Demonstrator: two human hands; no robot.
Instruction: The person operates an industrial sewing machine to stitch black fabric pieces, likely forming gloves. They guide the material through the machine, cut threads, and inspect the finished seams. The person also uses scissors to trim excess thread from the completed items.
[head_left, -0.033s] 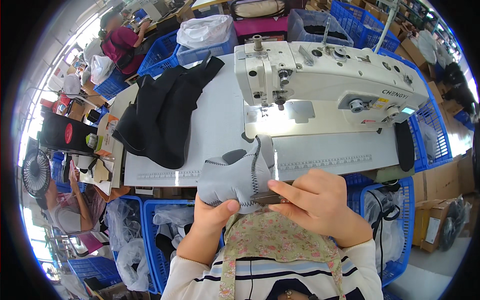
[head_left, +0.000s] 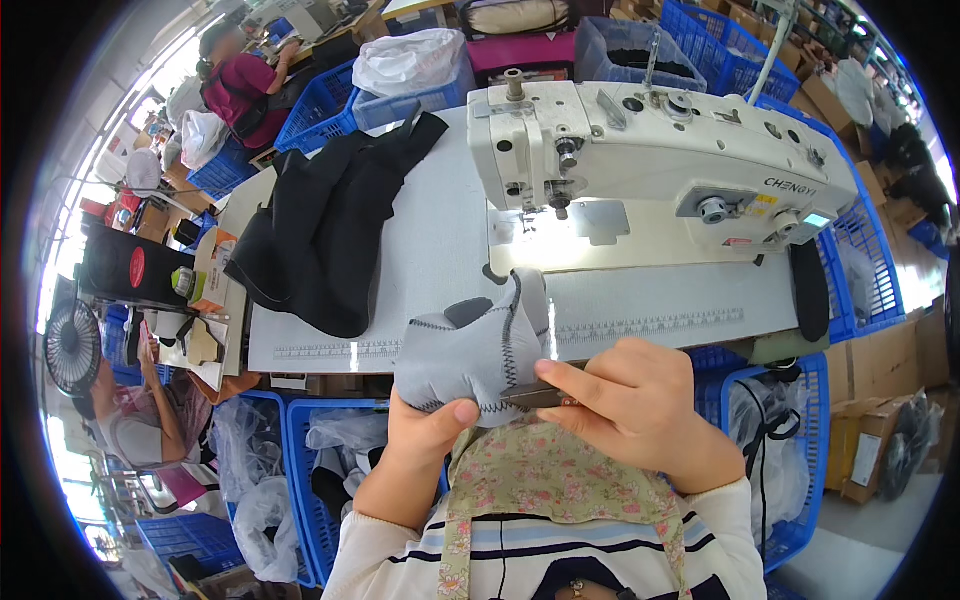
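My left hand [head_left: 425,440] grips a grey sewn fabric piece [head_left: 455,355] from below, its thumb pressed on the lower edge. Black zigzag stitching runs along the piece's seams, and a dark patch shows at its upper opening. My right hand [head_left: 635,405] is closed beside the right edge of the piece. Between its fingers sits a slim metal tool [head_left: 543,398], its tip at the stitched lower edge; most of it is hidden, so its exact kind is unclear. Beyond my hands stands a white sewing machine [head_left: 650,165] with its lamp lit over the needle plate.
Black fabric pieces [head_left: 330,225] lie heaped on the left of the light grey table [head_left: 430,220]. A ruler strip [head_left: 650,325] follows its front edge. Blue crates [head_left: 300,490] with plastic bags and fabric stand below. Co-workers sit at the far left, one in a dark red top [head_left: 245,95].
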